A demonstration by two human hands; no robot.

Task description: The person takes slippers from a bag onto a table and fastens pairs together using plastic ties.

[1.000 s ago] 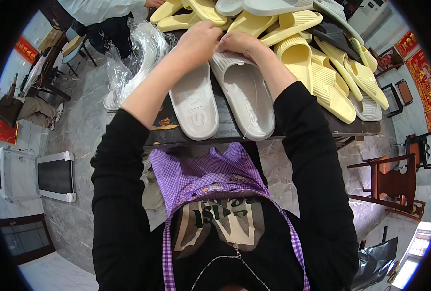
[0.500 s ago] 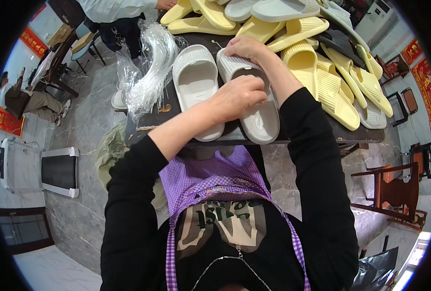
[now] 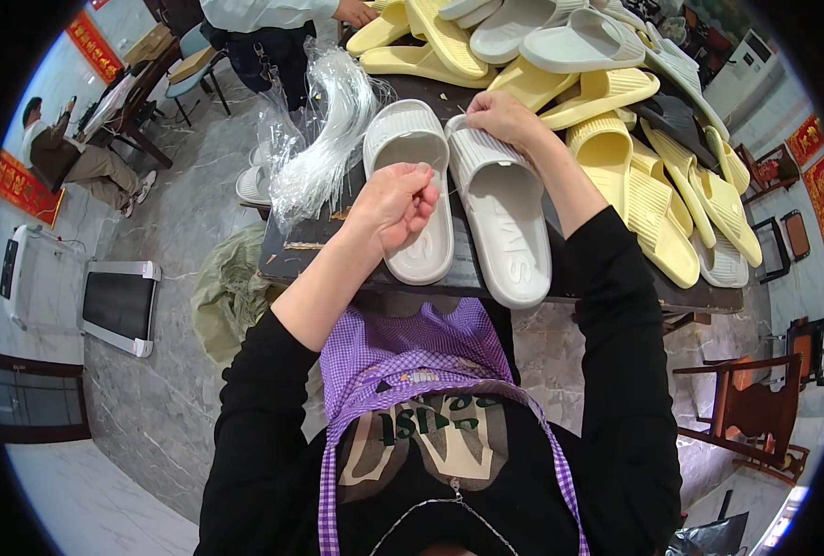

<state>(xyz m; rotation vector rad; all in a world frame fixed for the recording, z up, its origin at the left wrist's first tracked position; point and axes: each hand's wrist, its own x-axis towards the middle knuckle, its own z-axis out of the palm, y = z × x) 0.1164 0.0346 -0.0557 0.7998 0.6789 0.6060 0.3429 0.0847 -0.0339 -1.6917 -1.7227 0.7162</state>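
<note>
Two light grey slippers lie side by side at the table's near edge, toes pointing away: the left slipper (image 3: pixel 421 243) and the right slipper (image 3: pixel 514 232). My right hand (image 3: pixel 504 117) is closed in a pinch at the toe of the right slipper, by its ribbed strap. Whatever sits between those fingertips is too small to make out. Over the left slipper, partly covering its footbed, hovers my left hand (image 3: pixel 395 206) with curled fingers; what they hold, if anything, is hidden. A bundle of thin clear plastic strands (image 3: pixel 324 148) in a torn bag lies left of the slippers.
Yellow slippers (image 3: pixel 660 227) and grey slippers (image 3: pixel 583 42) pile up on the dark table (image 3: pixel 472 269) to the right and back. Another person's hand (image 3: pixel 354 11) touches the pile. A green sack (image 3: pixel 229 292) stands left of the table; a wooden chair (image 3: pixel 754 408) is at right.
My left hand has moved left, off the right slipper to above the left one, turning its palm up. The right hand stays at the toe. The view has shifted slightly.
</note>
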